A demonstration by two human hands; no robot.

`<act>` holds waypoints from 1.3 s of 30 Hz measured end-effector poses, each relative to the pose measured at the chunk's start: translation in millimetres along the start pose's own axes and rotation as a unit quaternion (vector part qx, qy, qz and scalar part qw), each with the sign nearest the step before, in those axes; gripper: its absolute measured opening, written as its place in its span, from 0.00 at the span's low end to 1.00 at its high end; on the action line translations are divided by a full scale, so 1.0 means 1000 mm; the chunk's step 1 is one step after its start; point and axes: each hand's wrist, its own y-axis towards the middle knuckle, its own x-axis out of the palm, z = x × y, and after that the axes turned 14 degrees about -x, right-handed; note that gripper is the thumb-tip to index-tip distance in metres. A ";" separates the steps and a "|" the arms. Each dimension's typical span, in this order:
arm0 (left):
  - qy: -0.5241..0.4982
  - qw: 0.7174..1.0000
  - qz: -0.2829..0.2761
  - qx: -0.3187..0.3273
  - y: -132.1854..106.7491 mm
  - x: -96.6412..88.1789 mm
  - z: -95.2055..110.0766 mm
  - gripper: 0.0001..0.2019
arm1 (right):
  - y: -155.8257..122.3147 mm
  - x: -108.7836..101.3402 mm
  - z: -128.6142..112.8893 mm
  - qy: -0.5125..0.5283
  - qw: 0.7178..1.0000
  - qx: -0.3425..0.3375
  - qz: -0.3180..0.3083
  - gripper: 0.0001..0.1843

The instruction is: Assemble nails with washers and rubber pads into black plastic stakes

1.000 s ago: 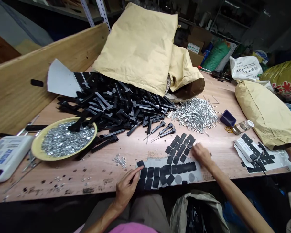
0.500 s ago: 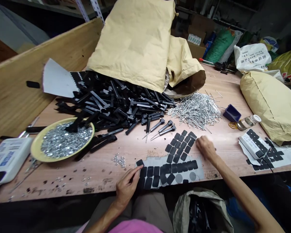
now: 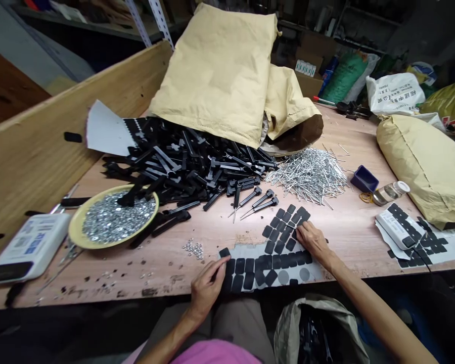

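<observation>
My left hand [image 3: 206, 289] rests at the table's front edge, its fingers stretched flat on the left end of a grey backing sheet [image 3: 311, 274] covered with black adhesive pads [image 3: 267, 263]. My right hand [image 3: 313, 240] lies on the sheet's upper right part, fingertips pinched at loose black pads [image 3: 286, 221]. What it pinches is too small to make out. Just behind the pads lie a few assembled black-handled pins [image 3: 256, 199].
A big heap of black plastic handles [image 3: 189, 164] spills from a tan paper sack [image 3: 220, 71]. Beside it are a pile of steel pins [image 3: 307, 174], a yellow dish of washers [image 3: 114, 220], a white scale [image 3: 26, 247], a small blue tray [image 3: 364, 178], another tan sack [image 3: 420, 167] and more pad sheets [image 3: 413, 232].
My right hand has slid left and down from the table beside the pads onto them. The left hand stays on the sheet's left end. The view has shifted slightly.
</observation>
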 end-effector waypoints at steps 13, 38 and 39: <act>-0.047 0.999 -0.007 -0.012 0.002 -0.002 -0.005 0.12 | -0.069 -0.082 -0.073 0.129 0.968 0.210 0.053 0.12; -0.209 0.965 -0.037 -0.155 0.012 -0.009 0.015 0.11 | 0.152 -0.001 -0.029 -0.190 0.971 -0.095 -0.112 0.11; -0.236 0.952 -0.058 -0.188 0.016 -0.010 0.021 0.12 | 0.154 -0.005 -0.027 -0.189 0.969 -0.108 -0.120 0.11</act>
